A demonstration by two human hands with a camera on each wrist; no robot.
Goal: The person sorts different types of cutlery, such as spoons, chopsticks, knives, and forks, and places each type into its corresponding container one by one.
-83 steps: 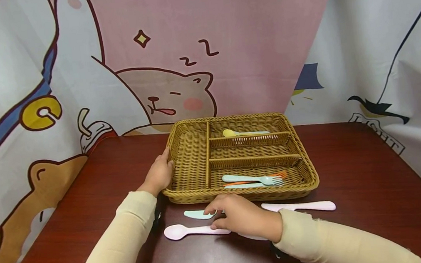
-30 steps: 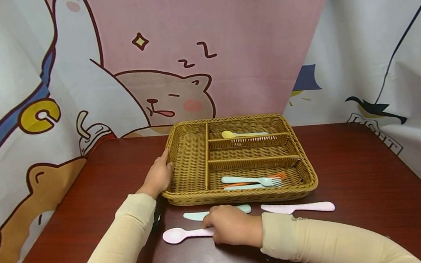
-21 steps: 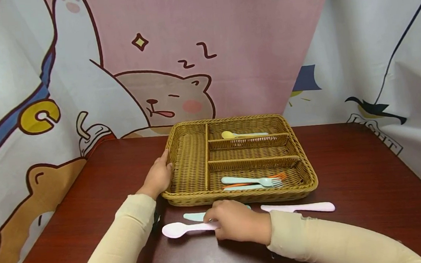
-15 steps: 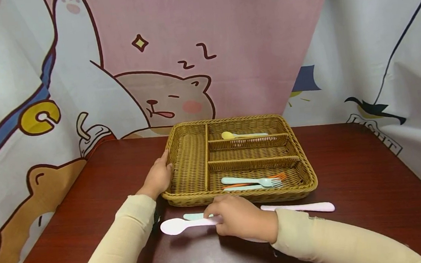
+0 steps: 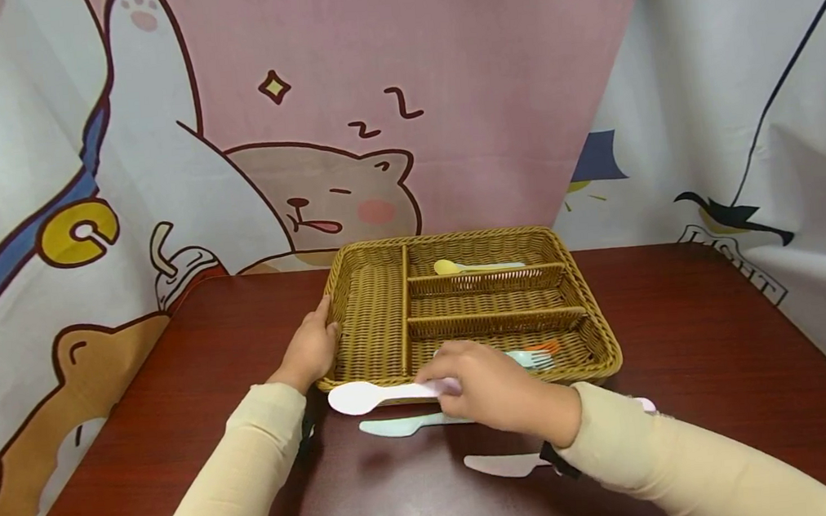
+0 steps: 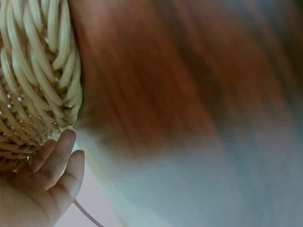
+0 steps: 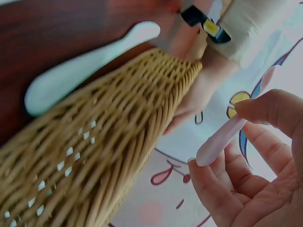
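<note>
A dark red-brown table (image 5: 685, 332) is noted, on which a wicker basket (image 5: 370, 319) divided into four compartments is set. The basket's left wall is touched by the left hand (image 5: 308, 349), its fingers loosely extended. The handle of a pink spoon (image 5: 395, 392) is pinched between thumb and fingertips of the right hand (image 5: 494, 386), parted only by the handle's thickness. The spoon is held above the table at the basket's front rim, its long axis roughly parallel to that rim, its bowl directed to the person's left. A mint knife (image 5: 413, 424) is laid just in front of the basket. A pale piece (image 5: 501, 465), apparently another knife, is partly covered by the right forearm (image 5: 635, 435). A mint fork (image 5: 532, 359) is seen in the front compartment.
</note>
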